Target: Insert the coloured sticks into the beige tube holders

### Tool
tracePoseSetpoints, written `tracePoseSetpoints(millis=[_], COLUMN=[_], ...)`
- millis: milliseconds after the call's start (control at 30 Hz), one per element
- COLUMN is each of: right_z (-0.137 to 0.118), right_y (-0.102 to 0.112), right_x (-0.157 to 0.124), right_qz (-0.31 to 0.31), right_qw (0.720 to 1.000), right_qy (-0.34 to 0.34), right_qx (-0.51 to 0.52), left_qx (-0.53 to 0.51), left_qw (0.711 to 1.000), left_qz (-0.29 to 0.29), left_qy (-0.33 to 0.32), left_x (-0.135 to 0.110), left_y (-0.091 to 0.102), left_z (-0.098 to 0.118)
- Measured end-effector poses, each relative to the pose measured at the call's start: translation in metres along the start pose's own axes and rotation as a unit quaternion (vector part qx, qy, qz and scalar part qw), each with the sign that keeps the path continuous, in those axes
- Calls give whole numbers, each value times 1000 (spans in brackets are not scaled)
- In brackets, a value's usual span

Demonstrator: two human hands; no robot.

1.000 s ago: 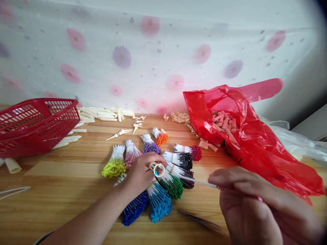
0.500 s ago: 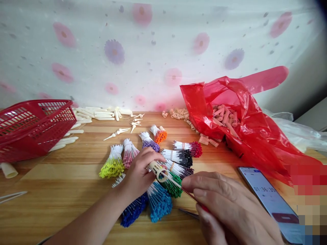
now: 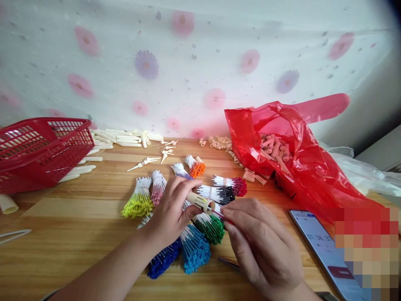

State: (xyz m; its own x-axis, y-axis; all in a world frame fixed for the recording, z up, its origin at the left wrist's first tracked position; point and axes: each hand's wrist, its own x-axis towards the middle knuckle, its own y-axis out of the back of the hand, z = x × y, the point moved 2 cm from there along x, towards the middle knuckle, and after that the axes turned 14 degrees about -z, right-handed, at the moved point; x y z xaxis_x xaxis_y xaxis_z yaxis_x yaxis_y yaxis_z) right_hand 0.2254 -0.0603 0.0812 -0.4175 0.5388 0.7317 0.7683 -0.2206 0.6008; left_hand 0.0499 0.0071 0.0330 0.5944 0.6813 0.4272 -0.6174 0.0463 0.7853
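My left hand point(image 3: 169, 211) grips a cream slotted tube point(image 3: 201, 202), its open end facing right. Between the fingertips of my right hand point(image 3: 261, 240) is a thin stick with a dark red end point(image 3: 221, 216); its far part is inside the tube's mouth. Under and around my hands lie bundles of thin white sticks with coloured ends: yellow point(image 3: 138, 200), light blue point(image 3: 196, 251), dark blue point(image 3: 163, 261), green point(image 3: 211, 228), black point(image 3: 219, 193), crimson point(image 3: 232, 184) and orange point(image 3: 194, 166). My left hand partly covers the pink point(image 3: 157, 184) and purple bundles.
At left stands a red basket point(image 3: 46, 167) beside cream tubes point(image 3: 115, 137). Small pointed cream parts point(image 3: 144, 164) lie mid-table. A red plastic bag point(image 3: 303, 159) holds peach-coloured slotted pieces point(image 3: 275, 148). A phone point(image 3: 326, 251) showing a timer lies at right.
My right hand has moved up and left, closer to the tube, and the stick has gone deeper into its mouth. The tube has turned to lie more level.
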Motion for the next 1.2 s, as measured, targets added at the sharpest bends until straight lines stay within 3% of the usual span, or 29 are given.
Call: tracePoseSetpoints(millis=[267,567,767,933,1200], right_z=[13,23,28,33,42], right_y=[-4,-8,-3,-4,-12], right_x=[-8,-3,-4,-3,-1], right_qz=[-31,-46,-107,-100,-108], right_qw=[997,996,992,989,961], right_qy=[-41,-71,-39,-108,-195], right_qx=[-61,-26,-52,28,165], left_qx=[31,-37,-63,-5,83], left_qw=[999,995,986,991,990], left_qz=[7,-88,-153,-133,-113], left_qy=[-8,-31,-25,-27,-18], left_x=[3,3,3,3,4], left_y=[0,-5,-5,-3,-3], left_z=[-2,1,1,4,4])
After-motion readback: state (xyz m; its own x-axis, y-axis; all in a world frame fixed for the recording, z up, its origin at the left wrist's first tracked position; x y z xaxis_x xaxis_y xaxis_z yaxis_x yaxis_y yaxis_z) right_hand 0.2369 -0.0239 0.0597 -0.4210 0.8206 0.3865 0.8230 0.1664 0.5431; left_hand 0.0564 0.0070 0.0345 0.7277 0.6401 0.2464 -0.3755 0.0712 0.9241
